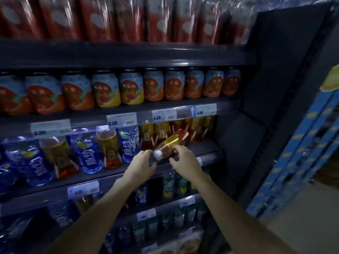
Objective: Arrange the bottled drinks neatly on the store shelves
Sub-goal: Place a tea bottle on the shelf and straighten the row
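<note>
A brown tea bottle (171,143) with a gold and red label lies tilted on its side, white cap toward me, over the right part of the third shelf (207,146). My left hand (142,163) grips it near the cap. My right hand (183,158) holds its neck and body from the right. Behind it stand more gold-and-red tea bottles (161,132). To the left on the same shelf, blue bottles (128,143) alternate with tea bottles (108,149).
Orange-and-blue cans (131,87) fill the shelf above, red packs (99,17) the top shelf. Price tags (122,119) line the shelf edges. Lower shelves hold more bottles (169,185). A dark side panel (275,88) and stacked blue cartons (302,143) stand at the right.
</note>
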The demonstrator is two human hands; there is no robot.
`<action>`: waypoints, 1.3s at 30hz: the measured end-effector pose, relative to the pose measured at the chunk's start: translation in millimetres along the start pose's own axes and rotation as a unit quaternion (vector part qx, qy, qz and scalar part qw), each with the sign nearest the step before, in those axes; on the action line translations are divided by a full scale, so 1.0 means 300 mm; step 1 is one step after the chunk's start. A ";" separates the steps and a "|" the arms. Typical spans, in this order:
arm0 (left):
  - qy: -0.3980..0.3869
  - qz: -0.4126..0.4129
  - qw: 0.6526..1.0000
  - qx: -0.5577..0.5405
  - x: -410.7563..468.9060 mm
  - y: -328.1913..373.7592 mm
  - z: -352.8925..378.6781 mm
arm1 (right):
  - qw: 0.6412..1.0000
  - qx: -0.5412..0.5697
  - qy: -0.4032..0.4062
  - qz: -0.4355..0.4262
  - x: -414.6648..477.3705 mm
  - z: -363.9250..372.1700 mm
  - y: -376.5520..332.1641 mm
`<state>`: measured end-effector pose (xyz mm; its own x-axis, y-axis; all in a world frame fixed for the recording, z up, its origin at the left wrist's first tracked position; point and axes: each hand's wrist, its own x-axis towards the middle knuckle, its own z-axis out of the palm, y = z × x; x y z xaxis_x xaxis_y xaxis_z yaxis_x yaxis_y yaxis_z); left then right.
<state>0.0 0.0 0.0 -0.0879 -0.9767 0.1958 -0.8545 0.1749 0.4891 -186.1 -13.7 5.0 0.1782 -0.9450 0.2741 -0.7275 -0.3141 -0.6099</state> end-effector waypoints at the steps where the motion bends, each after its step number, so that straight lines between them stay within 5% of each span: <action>1: 0.002 -0.006 1.000 -0.001 0.009 -0.001 0.010 | 1.000 -0.013 0.002 -0.011 0.019 0.003 0.012; 16: -0.038 -0.059 0.997 0.019 0.047 -0.043 0.074 | 0.965 -0.247 0.004 -0.092 0.185 0.087 0.088; 23: -0.046 -0.054 0.996 0.045 0.050 -0.045 0.079 | 0.939 -0.306 -0.075 -0.135 0.246 0.072 0.090; 31: -0.056 -0.042 0.995 0.076 0.040 -0.042 0.084 | 0.953 -0.251 0.005 -0.166 0.220 0.052 0.129; 39: -0.048 -0.003 0.991 0.128 0.007 -0.046 0.104 | 0.979 0.017 0.177 -0.095 0.216 0.014 0.117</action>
<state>-4.5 -8.2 -32.8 -0.1200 -0.9871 0.1061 -0.9559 0.1437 0.2560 -197.1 -86.5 -1.8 0.0615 -0.7806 0.6221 -0.6795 -0.4892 -0.5467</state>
